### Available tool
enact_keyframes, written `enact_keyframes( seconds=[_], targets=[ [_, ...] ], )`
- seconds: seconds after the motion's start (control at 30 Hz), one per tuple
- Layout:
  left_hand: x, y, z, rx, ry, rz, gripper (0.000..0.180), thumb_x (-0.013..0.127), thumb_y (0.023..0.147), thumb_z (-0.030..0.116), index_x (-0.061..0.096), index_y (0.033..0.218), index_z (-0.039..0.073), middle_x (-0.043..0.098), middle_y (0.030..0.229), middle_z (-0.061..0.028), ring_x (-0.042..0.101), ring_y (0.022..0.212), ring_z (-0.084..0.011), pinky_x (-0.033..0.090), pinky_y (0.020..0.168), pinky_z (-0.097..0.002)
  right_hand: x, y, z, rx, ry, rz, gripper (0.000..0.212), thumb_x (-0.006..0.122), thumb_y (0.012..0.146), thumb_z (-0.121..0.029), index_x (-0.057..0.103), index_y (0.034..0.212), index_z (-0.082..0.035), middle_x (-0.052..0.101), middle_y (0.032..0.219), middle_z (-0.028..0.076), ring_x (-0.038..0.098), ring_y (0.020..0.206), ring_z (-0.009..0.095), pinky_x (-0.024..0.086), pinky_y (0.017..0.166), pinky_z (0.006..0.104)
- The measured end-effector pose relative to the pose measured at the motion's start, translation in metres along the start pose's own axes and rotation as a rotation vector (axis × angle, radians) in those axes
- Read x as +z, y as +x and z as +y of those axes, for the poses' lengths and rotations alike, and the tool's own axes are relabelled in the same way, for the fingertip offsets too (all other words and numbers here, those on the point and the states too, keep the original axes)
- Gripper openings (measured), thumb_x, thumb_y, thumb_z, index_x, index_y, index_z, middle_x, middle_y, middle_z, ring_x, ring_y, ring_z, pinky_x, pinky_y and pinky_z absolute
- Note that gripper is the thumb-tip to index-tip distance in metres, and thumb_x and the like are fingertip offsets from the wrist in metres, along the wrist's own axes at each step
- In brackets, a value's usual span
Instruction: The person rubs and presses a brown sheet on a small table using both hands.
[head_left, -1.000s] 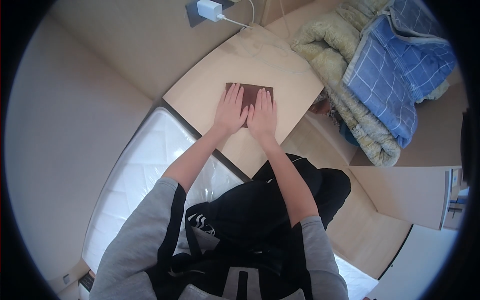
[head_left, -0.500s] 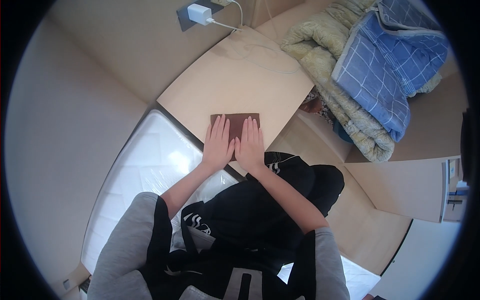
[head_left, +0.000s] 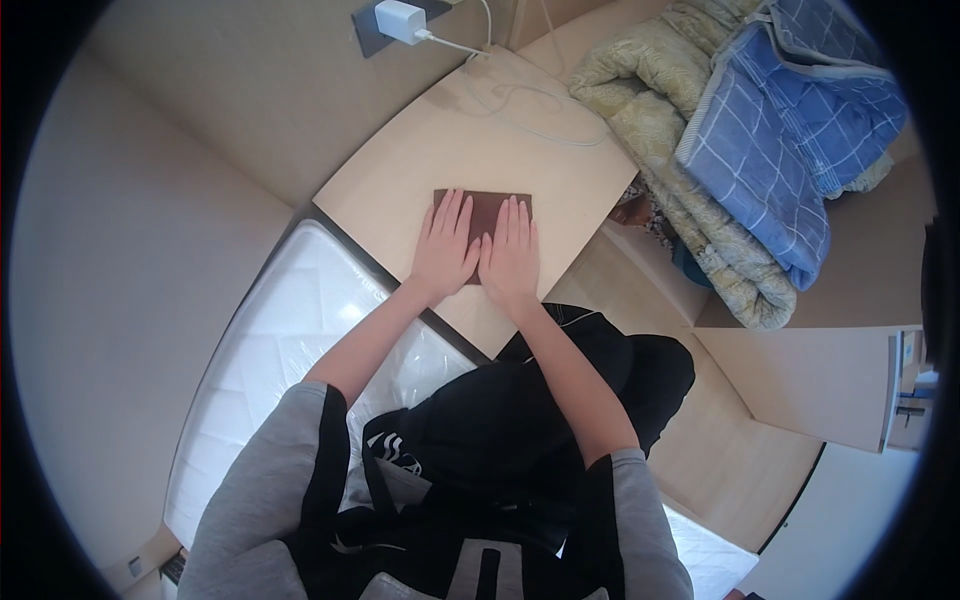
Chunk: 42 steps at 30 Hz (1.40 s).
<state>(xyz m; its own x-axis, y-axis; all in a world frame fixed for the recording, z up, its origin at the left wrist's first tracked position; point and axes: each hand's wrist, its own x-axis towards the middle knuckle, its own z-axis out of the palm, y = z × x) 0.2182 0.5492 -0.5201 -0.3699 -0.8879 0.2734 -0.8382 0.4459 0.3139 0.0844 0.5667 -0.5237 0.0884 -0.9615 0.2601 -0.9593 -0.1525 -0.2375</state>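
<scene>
A flat brown square cloth lies on the pale wooden tabletop. On its left side my left hand rests flat, fingers stretched out toward the far edge. My right hand lies flat on the right side in the same way. Both thumbs point inward and nearly meet over the middle of the cloth. Parts of the cloth are hidden under the palms and fingers. Whether it is one layer or folded, I cannot tell.
A white charger is plugged into a wall socket, its cable trailing over the table's far part. Right of the table are a folded yellowish quilt and a blue checked blanket. A plastic-wrapped white mattress lies at left.
Both hands have moved forward over the tabletop, away from my body, and the brown cloth has shifted the same way under them. The fingers remain flat and stretched out.
</scene>
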Motion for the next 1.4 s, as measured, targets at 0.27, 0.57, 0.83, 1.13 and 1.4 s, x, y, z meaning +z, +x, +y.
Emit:
enact_keyframes(
  seconds=[0.27, 0.57, 0.83, 1.13, 1.4],
  targets=[
    [0.010, 0.017, -0.003, -0.017, 0.016, -0.008, 0.063, 0.043, 0.088, 0.029, 0.030, 0.139, -0.006, 0.026, 0.147, -0.0221, 0.020, 0.140, -0.0310, 0.014, 0.114, -0.0467, 0.003, 0.014, 0.004, 0.054, 0.005, 0.001, 0.058, 0.034, 0.095, -0.028, 0.027, 0.142, 0.005, 0.027, 0.150, 0.016, 0.021, 0.141, 0.026, 0.015, 0.115, 0.0420],
    [-0.004, -0.028, 0.018, -0.037, -0.008, -0.039, 0.061, 0.040, 0.091, 0.027, 0.026, 0.141, -0.006, 0.023, 0.149, -0.0221, 0.018, 0.140, -0.0331, 0.014, 0.114, -0.0477, -0.009, -0.029, -0.006, 0.010, -0.035, -0.012, 0.058, 0.036, 0.094, -0.026, 0.028, 0.140, 0.007, 0.028, 0.148, 0.019, 0.023, 0.139, 0.030, 0.018, 0.113, 0.0445],
    [-0.016, -0.064, 0.033, -0.094, 0.000, -0.097, 0.060, 0.041, 0.091, 0.027, 0.028, 0.139, -0.007, 0.023, 0.148, -0.0226, 0.017, 0.141, -0.0331, 0.014, 0.114, -0.0484, -0.020, -0.059, -0.017, -0.008, 0.054, -0.077, 0.058, 0.038, 0.094, -0.026, 0.028, 0.140, 0.008, 0.026, 0.149, 0.019, 0.022, 0.140, 0.030, 0.017, 0.113, 0.0459],
    [-0.017, -0.045, 0.018, -0.024, 0.016, -0.133, 0.063, 0.041, 0.092, 0.030, 0.025, 0.142, -0.005, 0.019, 0.150, -0.0229, 0.015, 0.141, -0.0323, 0.010, 0.116, -0.0439, -0.020, -0.034, -0.004, -0.086, 0.058, -0.058, 0.052, 0.038, 0.095, -0.031, 0.033, 0.143, -0.012, 0.029, 0.148, 0.016, 0.023, 0.139, 0.028, 0.017, 0.113, 0.0475],
    [0.001, 0.000, 0.007, -0.022, -0.003, -0.077, 0.061, 0.039, 0.094, 0.031, 0.025, 0.142, -0.003, 0.021, 0.150, -0.0205, 0.016, 0.141, -0.0304, 0.011, 0.116, -0.0419, -0.007, 0.004, 0.008, 0.036, 0.008, -0.003, 0.052, 0.036, 0.095, -0.030, 0.032, 0.144, -0.014, 0.027, 0.150, 0.010, 0.022, 0.140, 0.023, 0.015, 0.115, 0.0437]
  ],
)
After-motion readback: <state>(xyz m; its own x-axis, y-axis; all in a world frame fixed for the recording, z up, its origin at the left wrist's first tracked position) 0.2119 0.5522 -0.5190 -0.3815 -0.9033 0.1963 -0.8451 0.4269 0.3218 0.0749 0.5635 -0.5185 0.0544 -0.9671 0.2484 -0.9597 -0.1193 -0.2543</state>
